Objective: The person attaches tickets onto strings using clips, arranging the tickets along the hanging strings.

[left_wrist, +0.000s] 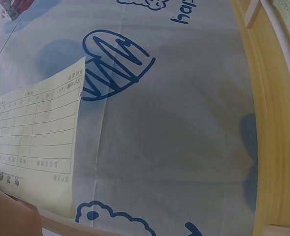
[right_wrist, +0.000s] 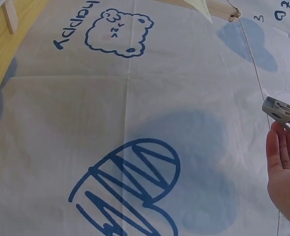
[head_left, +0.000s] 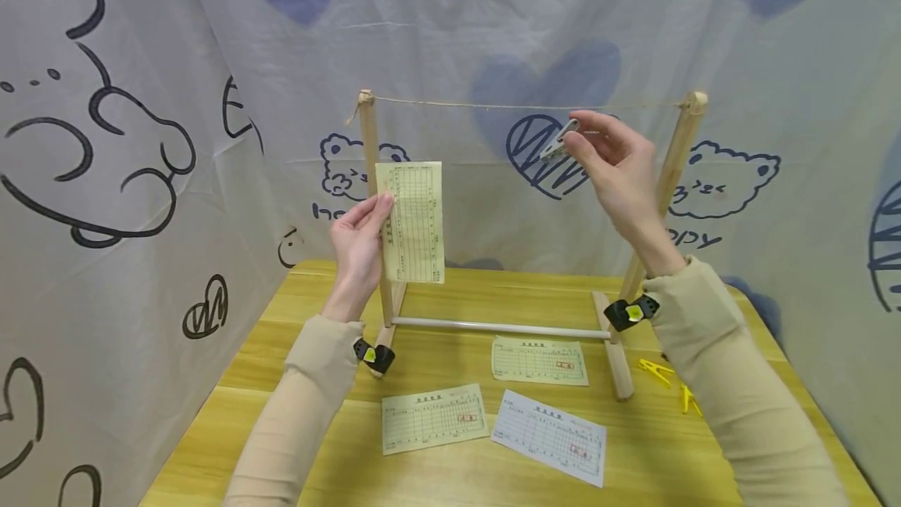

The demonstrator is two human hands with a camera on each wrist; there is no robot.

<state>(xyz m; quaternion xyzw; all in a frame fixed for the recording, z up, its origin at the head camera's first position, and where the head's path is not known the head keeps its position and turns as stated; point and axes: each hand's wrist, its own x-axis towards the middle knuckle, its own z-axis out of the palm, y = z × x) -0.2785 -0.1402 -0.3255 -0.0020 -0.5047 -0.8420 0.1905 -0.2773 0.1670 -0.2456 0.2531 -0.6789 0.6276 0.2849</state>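
My left hand (head_left: 360, 237) pinches a yellowish printed receipt slip (head_left: 415, 225) by its left edge, held upright in front of the frame's left post. In the left wrist view the same receipt slip (left_wrist: 36, 137) fills the left side. Up at the right, my right hand (head_left: 622, 167) pinches a grey clothespin (head_left: 559, 141) between thumb and fingers. The clothespin (right_wrist: 282, 113) also shows in the right wrist view, close to the string. A thin string (head_left: 486, 106) runs between the tops of two wooden posts; nothing hangs on it.
On the wooden table (head_left: 317, 429) lie two yellowish slips (head_left: 538, 360) and a white slip (head_left: 549, 436). Yellow clothespins (head_left: 656, 370) lie at the right, partly behind my right forearm. A white rod (head_left: 500, 328) joins the wooden frame's feet. A patterned cloth (head_left: 450, 30) hangs behind.
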